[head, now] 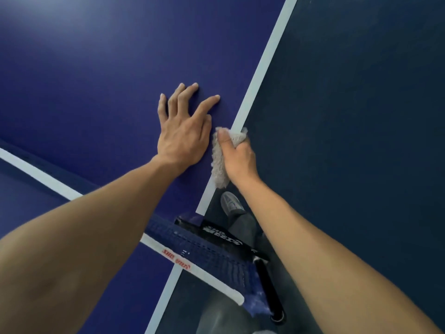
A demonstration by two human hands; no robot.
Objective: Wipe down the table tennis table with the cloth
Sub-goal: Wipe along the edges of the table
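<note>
The left fingers [207, 103] are lying straight and spread wide, their tips pressing flat on the blue table [96, 68] a little inside its side edge. The left hand [183, 133] is resting palm-down behind them, and the bare forearm is reaching in from the lower left. Just beside it, the right hand [237, 157] is gripping the cloth [218, 162]. The thumb [225, 138] is pressing on top of the cloth while the other fingers are curling round it over the table's edge, mostly hidden. The cloth is pale grey, fluffy and bunched. It is sitting on the white line [265, 68] that runs along the side edge, with a strip of it trailing back along that line under the wrist. The left thumb is lying very near the cloth's top; whether they are touching cannot be told. Nearer the person, the dark blue net [212, 254] with its white top band is crossing the table, and a black clamp [265, 283] is holding it at the side edge. Beyond the edge, a grey shoe [230, 202] is standing on the dark floor [361, 116].
</note>
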